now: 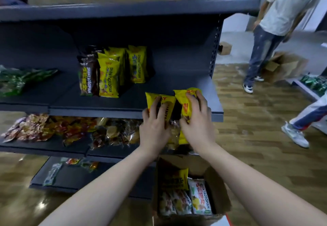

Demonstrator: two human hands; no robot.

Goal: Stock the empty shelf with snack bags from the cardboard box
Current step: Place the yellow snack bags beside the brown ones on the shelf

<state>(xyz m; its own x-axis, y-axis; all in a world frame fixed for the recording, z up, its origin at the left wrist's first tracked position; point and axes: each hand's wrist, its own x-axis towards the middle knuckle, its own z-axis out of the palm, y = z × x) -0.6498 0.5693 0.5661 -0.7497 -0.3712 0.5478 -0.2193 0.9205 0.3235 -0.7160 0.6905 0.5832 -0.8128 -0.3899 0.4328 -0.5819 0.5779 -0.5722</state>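
My left hand (pixel 154 128) grips a yellow snack bag (pixel 168 102) at the front edge of the dark middle shelf (pixel 194 84). Beside it, my right hand (pixel 196 119) grips a second yellow snack bag (pixel 184 98), fingers curled over its top. Both bags stand upright, partly over the shelf lip. Further back on the same shelf stand several yellow bags (pixel 113 72) and a brown bag (pixel 86 77). Below my arms an open cardboard box (pixel 217 190) on the floor holds a yellow bag (pixel 177 178) and white bags (pixel 200 197).
Green bags (pixel 19 80) lie at the shelf's left. The lower shelf holds mixed red and clear snack packs (pixel 70 130). A person in jeans (pixel 261 49) stands at the right by open boxes (pixel 283 66); another person's leg and shoe (pixel 297 133) are nearer.
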